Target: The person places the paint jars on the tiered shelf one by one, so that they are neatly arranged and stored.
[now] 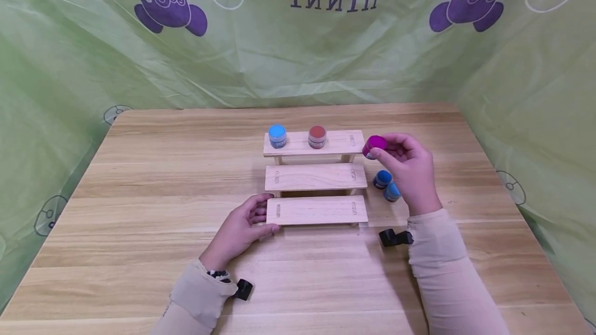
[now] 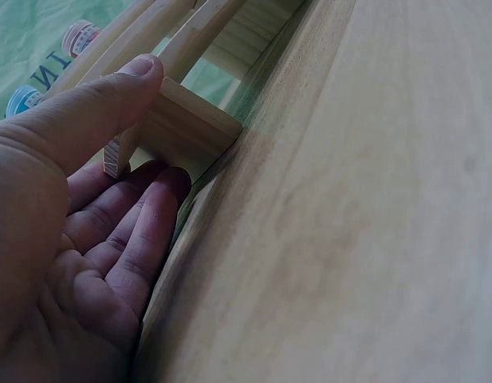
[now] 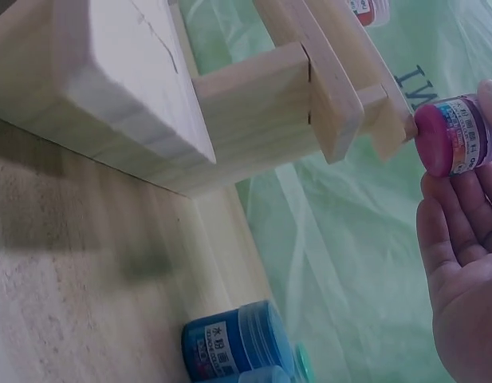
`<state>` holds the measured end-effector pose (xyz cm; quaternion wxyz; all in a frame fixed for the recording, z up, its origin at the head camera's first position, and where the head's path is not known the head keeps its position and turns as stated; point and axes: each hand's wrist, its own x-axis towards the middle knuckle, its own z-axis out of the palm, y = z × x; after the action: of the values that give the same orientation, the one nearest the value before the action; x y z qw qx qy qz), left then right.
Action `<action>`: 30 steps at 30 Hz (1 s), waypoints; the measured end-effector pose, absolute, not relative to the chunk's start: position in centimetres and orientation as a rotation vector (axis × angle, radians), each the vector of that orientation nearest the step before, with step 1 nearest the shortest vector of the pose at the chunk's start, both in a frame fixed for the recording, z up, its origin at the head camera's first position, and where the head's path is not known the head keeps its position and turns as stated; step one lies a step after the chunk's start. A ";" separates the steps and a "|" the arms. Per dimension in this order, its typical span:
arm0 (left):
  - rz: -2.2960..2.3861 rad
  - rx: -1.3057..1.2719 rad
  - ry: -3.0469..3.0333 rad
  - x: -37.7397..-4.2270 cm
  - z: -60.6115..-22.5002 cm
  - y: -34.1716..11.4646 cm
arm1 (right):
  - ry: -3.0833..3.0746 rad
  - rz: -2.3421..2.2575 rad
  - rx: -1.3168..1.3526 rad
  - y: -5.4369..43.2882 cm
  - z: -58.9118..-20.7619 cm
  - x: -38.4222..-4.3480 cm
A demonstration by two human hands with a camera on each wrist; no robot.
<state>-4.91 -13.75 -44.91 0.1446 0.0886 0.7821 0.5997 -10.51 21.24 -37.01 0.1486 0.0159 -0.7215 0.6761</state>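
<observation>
A three-tier wooden display stand [image 1: 316, 177] stands on the table. My left hand [image 1: 242, 224] grips the left end of its lowest tier, thumb along the front edge and fingers curled about the end [image 2: 122, 148]. Between thumb and fingers, my right hand [image 1: 410, 169] pinches a magenta paint jar [image 1: 374, 145], held tilted beside the right end of the top tier. In the right wrist view, the jar [image 3: 449, 140] shows a printed label. On the top tier sit a light blue paint jar [image 1: 277, 137] at the left and a red-brown paint jar [image 1: 317, 137] near the middle.
Two blue paint jars, one dark blue [image 1: 382, 179] and one lighter [image 1: 392, 192], stand on the table [image 1: 139, 195] right of the stand, beneath my right hand. Black wrist devices [image 1: 396, 238] show at both sleeves. Green printed cloth [image 1: 298, 61] borders the table behind and at both sides.
</observation>
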 end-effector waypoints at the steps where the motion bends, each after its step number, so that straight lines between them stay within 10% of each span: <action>1: 1.725 0.254 2.255 -4.9 -44.9 -13.7 | -2.082 1.932 0.054 21.2 -37.1 -10.6; 30: 1.752 0.270 2.242 -4.9 -44.9 -13.7 | -2.343 1.590 0.130 19.6 -36.6 -11.4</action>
<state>-4.86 -13.70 -44.95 0.1412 0.0935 0.7767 0.6067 -11.40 19.58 -36.57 0.1529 0.0454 -0.8169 0.5544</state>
